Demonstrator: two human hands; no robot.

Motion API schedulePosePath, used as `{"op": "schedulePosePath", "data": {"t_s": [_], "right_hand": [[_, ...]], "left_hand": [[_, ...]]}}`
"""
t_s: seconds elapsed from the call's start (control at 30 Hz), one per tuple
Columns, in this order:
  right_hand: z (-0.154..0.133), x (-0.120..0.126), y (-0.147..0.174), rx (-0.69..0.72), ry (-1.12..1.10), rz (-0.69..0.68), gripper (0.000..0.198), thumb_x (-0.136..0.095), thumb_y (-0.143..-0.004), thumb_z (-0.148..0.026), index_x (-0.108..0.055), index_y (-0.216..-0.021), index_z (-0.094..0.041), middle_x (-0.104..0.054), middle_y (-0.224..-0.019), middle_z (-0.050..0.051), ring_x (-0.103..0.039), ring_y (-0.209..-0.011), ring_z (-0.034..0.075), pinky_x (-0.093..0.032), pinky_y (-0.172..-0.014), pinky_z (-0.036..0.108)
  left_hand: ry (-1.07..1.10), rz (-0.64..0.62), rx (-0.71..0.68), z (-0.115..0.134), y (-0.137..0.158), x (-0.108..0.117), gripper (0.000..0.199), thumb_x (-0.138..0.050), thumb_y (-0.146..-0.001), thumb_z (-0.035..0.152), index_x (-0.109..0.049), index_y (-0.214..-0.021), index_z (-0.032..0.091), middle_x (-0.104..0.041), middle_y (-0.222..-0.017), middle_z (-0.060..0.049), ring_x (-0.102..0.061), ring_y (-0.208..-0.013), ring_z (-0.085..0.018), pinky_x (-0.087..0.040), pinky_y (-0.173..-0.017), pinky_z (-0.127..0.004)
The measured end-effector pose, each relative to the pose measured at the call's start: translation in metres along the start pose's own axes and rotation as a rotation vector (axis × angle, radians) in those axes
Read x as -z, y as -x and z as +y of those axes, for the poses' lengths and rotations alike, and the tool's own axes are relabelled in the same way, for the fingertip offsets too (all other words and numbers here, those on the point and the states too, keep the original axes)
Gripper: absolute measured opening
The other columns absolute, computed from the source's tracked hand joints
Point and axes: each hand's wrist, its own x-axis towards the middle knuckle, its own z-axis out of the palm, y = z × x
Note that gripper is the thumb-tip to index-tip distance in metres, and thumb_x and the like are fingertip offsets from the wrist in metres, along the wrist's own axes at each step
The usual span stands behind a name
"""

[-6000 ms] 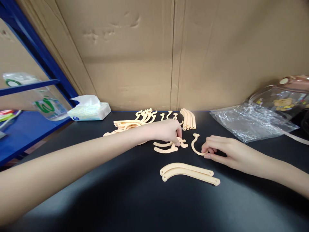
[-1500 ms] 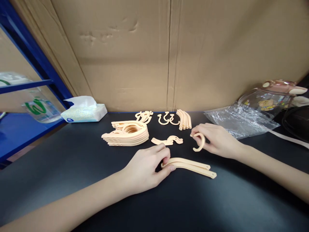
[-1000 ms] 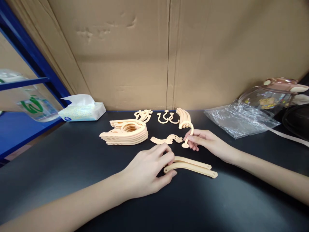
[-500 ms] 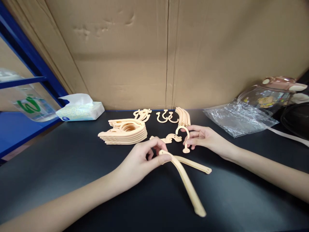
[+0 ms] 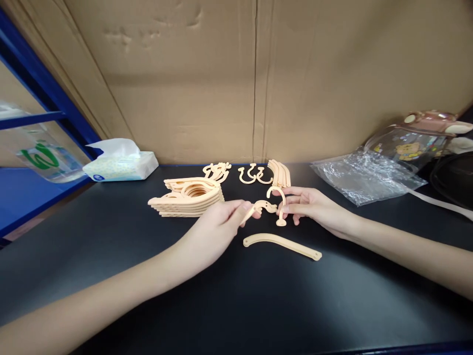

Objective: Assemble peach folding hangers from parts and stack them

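Observation:
My left hand (image 5: 225,217) is closed, its thumb and fingers pinching a slim pale plastic piece (image 5: 249,215) that the fingers partly hide. Just beyond its fingertips is a wavy pale plastic piece (image 5: 265,204) with small holes; whether the two are one part I cannot tell. In my right hand (image 5: 305,204), a pale plastic hanger hook (image 5: 283,203) is pinched upright, its round foot downward. A curved pale hanger arm (image 5: 283,243) lies on the black table in front of both hands. The stack of pale hanger pieces (image 5: 188,199) stands left, beside my left hand.
Loose hooks (image 5: 247,177) and several curved arms (image 5: 279,172) lie at the back, near another small pile of pale pieces (image 5: 218,171). A tissue pack (image 5: 121,165) sits back left. Clear plastic bag (image 5: 354,175) and a brown-topped clear container (image 5: 410,143) are at right. Cardboard (image 5: 185,88) rises behind.
My left hand has moved up and away from me, and the long arm it held no longer shows. My right hand keeps the hook almost in place. The other arm still lies on the table.

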Motion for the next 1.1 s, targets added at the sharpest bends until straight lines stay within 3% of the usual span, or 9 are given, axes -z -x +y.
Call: {"op": "schedulePosePath", "data": {"t_s": [0.17, 0.33, 0.43, 0.53, 0.6, 0.87, 1.1], "right_hand": [[0.0, -0.006, -0.002, 0.03, -0.093, 0.093, 0.046, -0.064, -0.076, -0.026, -0.054, -0.12, -0.018, -0.059, -0.08, 0.001, -0.056, -0.071, 0.011, -0.043, -0.053, 0.019], [0.007, -0.009, -0.004, 0.147, -0.153, 0.12, 0.051, -0.063, -0.077, -0.024, -0.047, -0.126, -0.023, -0.058, -0.079, -0.001, -0.055, -0.068, 0.011, -0.046, -0.054, 0.021], [0.009, -0.008, -0.004, 0.2, -0.159, 0.102, 0.053, -0.063, -0.079, -0.024, -0.046, -0.129, -0.03, -0.059, -0.08, -0.002, -0.055, -0.068, 0.01, -0.049, -0.057, 0.023], [0.011, -0.007, -0.004, 0.224, -0.099, 0.069, 0.026, -0.064, -0.08, -0.029, -0.066, -0.106, -0.023, -0.062, -0.082, 0.001, -0.057, -0.071, 0.011, -0.051, -0.061, 0.024], [0.012, -0.007, -0.003, 0.215, -0.068, 0.051, 0.019, -0.066, -0.08, -0.031, -0.071, -0.094, -0.02, -0.065, -0.083, 0.003, -0.059, -0.071, 0.011, -0.052, -0.064, 0.026], [0.009, -0.009, -0.001, 0.155, -0.165, 0.005, 0.018, -0.075, -0.072, -0.027, -0.071, -0.089, -0.022, -0.068, -0.081, 0.0, -0.063, -0.076, 0.011, -0.054, -0.069, 0.024], [0.01, -0.006, -0.002, 0.099, -0.223, -0.028, 0.024, -0.075, -0.071, -0.026, -0.072, -0.094, -0.023, -0.069, -0.082, 0.0, -0.065, -0.078, 0.011, -0.055, -0.072, 0.024]], "left_hand": [[-0.434, 0.023, -0.235, -0.007, 0.0, -0.009, 0.028, -0.034, -0.092, 0.027, -0.061, -0.087, 0.019, -0.053, -0.071, 0.0, -0.051, -0.067, -0.015, -0.037, -0.062, -0.026], [-0.584, -0.004, -0.442, -0.021, -0.004, -0.012, 0.021, -0.035, -0.091, 0.021, -0.052, -0.079, 0.017, -0.051, -0.076, -0.001, -0.047, -0.068, -0.015, -0.035, -0.062, -0.025], [-0.594, -0.004, -0.449, -0.025, -0.005, -0.013, 0.023, -0.032, -0.093, 0.023, -0.049, -0.078, 0.017, -0.052, -0.076, -0.001, -0.048, -0.067, -0.014, -0.034, -0.061, -0.025], [-0.609, -0.037, -0.446, -0.025, -0.004, -0.014, 0.024, -0.033, -0.095, 0.024, -0.047, -0.076, 0.018, -0.053, -0.072, 0.001, -0.047, -0.061, -0.012, -0.032, -0.057, -0.024], [-0.626, -0.052, -0.45, -0.025, -0.003, -0.014, 0.026, -0.033, -0.095, 0.025, -0.045, -0.074, 0.017, -0.053, -0.069, 0.002, -0.047, -0.058, -0.012, -0.03, -0.055, -0.024], [-0.568, -0.058, -0.482, -0.028, -0.003, -0.013, 0.024, -0.034, -0.099, 0.029, -0.051, -0.087, 0.018, -0.059, -0.074, 0.002, -0.053, -0.061, -0.011, -0.032, -0.056, -0.022], [-0.619, -0.042, -0.485, -0.029, -0.004, -0.014, 0.027, -0.036, -0.098, 0.029, -0.046, -0.076, 0.018, -0.056, -0.069, 0.002, -0.05, -0.056, -0.011, -0.029, -0.052, -0.022]]}}
